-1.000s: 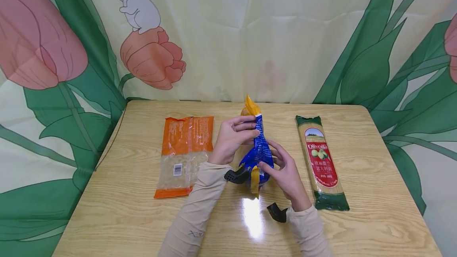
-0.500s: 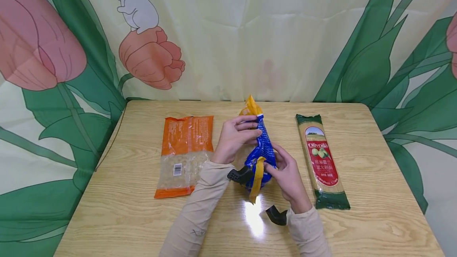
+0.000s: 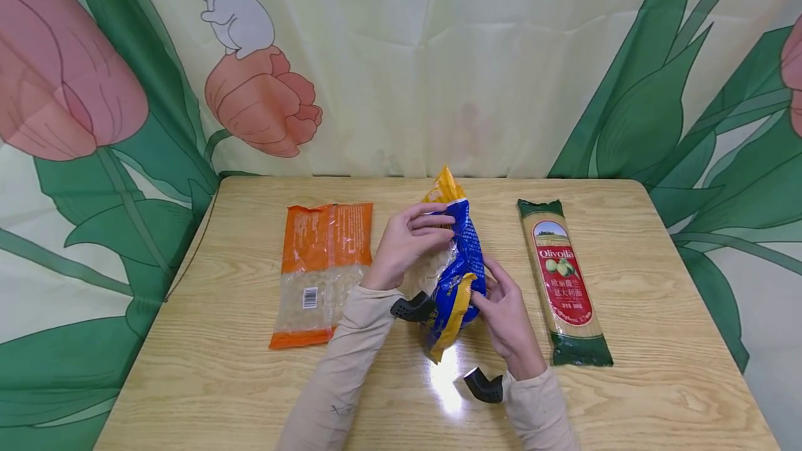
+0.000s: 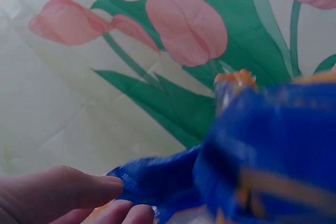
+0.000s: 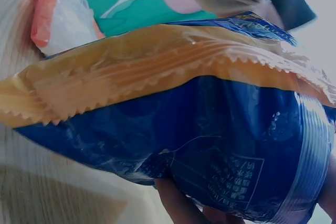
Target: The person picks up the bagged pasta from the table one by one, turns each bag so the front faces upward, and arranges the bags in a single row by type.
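A crinkled blue-and-yellow plastic food bag stands tilted between both hands over the middle of the table. My left hand holds its upper left side, fingers lying across the film. In the left wrist view the left thumb and fingertips touch the blue film. Lower down on the right, my right hand grips the bag, thumb near its yellow sealed edge. The right wrist view shows that serrated yellow seam up close and some fingers under the bag. Its contents cannot be made out.
An orange-and-clear bag with a barcode lies left on the wooden table. To the right lies a green-ended spaghetti packet. A flower-printed curtain hangs behind. Black curved pieces sit at both wrists.
The bag has turned, so more of its broad side and clear part shows, and its yellow lower edge has swung out leftward and down. Both hands stay nearly in place.
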A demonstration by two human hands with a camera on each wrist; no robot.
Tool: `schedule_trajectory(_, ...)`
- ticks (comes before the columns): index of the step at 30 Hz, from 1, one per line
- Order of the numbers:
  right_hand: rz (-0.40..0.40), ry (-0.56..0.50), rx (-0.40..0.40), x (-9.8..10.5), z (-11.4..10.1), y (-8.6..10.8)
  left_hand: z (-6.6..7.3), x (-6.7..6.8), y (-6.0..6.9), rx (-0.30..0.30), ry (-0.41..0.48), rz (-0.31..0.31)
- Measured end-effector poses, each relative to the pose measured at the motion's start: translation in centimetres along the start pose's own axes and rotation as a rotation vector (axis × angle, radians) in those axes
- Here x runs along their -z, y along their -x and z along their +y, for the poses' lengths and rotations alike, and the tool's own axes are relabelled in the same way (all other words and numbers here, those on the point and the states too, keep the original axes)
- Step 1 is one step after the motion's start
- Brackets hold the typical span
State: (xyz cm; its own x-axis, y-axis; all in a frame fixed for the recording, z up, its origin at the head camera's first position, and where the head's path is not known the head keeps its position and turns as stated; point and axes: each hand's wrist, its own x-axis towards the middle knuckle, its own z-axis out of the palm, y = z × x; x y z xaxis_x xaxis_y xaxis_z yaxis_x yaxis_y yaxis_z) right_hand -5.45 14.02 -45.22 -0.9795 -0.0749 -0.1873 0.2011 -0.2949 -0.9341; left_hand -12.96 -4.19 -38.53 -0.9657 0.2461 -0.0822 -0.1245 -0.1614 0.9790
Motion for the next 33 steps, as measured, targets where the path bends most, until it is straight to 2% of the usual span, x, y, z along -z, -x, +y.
schedule_trajectory(4,0.011,-0.013,0.013,0.0,0.2,0.0,-0.4,1.5,0.3,-0.025,0.002,0.047)
schedule_trajectory(9,0.025,-0.029,0.009,0.1,-0.1,0.0,-0.7,3.1,0.6,-0.05,-0.045,0.091)
schedule_trajectory(13,0.03,-0.049,0.024,0.1,-0.4,0.2,-1.3,4.3,1.0,-0.042,-0.073,0.109)
schedule_trajectory(17,0.016,-0.092,0.073,0.3,-0.7,0.3,-2.0,5.2,1.2,-0.015,-0.074,0.115)
schedule_trajectory(24,-0.012,-0.147,0.116,0.5,-1.0,0.3,-3.5,5.6,1.3,0.043,-0.027,0.094)
schedule_trajectory(33,-0.066,-0.214,0.126,0.3,-1.0,0.4,-5.1,5.2,1.2,0.095,0.107,0.071)
